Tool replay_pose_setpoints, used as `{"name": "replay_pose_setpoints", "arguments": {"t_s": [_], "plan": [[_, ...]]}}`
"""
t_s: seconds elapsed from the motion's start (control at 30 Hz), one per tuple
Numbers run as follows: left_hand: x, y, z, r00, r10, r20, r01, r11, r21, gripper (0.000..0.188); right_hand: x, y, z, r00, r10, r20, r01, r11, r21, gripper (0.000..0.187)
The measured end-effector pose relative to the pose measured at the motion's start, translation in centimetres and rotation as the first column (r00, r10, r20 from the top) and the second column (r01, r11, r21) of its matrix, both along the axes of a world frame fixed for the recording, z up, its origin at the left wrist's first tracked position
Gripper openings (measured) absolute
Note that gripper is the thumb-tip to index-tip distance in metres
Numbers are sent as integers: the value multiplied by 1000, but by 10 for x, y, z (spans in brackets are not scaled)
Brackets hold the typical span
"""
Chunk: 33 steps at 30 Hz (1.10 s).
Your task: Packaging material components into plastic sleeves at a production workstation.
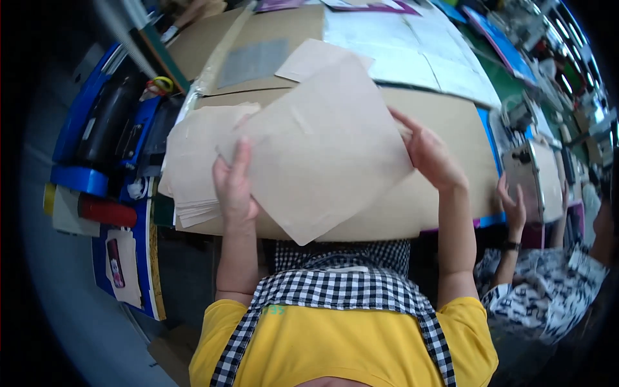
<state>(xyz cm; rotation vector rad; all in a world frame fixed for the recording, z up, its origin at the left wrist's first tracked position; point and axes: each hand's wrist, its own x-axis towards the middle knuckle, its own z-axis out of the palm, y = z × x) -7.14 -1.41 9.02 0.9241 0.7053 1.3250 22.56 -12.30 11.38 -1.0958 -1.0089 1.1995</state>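
Note:
A large, thin beige sheet (pixel 322 145) is held up at a tilt in front of me, over the table. My left hand (pixel 238 184) grips its left corner, thumb on the upper face and the other fingers partly hidden. At the sheet's right edge is my right hand (pixel 431 151), its fingers bent against the edge and partly out of sight behind it. Beside my left hand lies a loose stack of similar beige sheets (pixel 196 148). Another beige piece (pixel 309 55) lies flat beyond the held sheet, which partly covers it.
Brown board (pixel 451 129) covers the near table, with white sheeting (pixel 387 48) at the far side. A grey rectangle (pixel 255 62) lies far left. Blue equipment with a black roller (pixel 109 119) stands left. At right, a co-worker's hand (pixel 512 203) is near a metal-edged panel (pixel 532 180).

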Motion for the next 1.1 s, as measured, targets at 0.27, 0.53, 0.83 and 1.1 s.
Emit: {"name": "replay_pose_setpoints", "arguments": {"t_s": [0.27,0.53,0.83,1.1], "plan": [[-42,15,-12,970,240,41,-243,943,227,47,-22,81,97,863,-234,448,112,953,283,26],[-98,24,-13,624,606,-494,-264,758,597,23,-69,400,127,64,-801,595,-454,507,733,37],[-69,95,-46,244,420,-874,302,823,480,8,-152,234,26,567,57,822,-206,976,75,24],[12,46,-22,345,-121,-931,548,831,95,27,-87,73,-63,969,60,-239,-143,926,-349,43]]}}
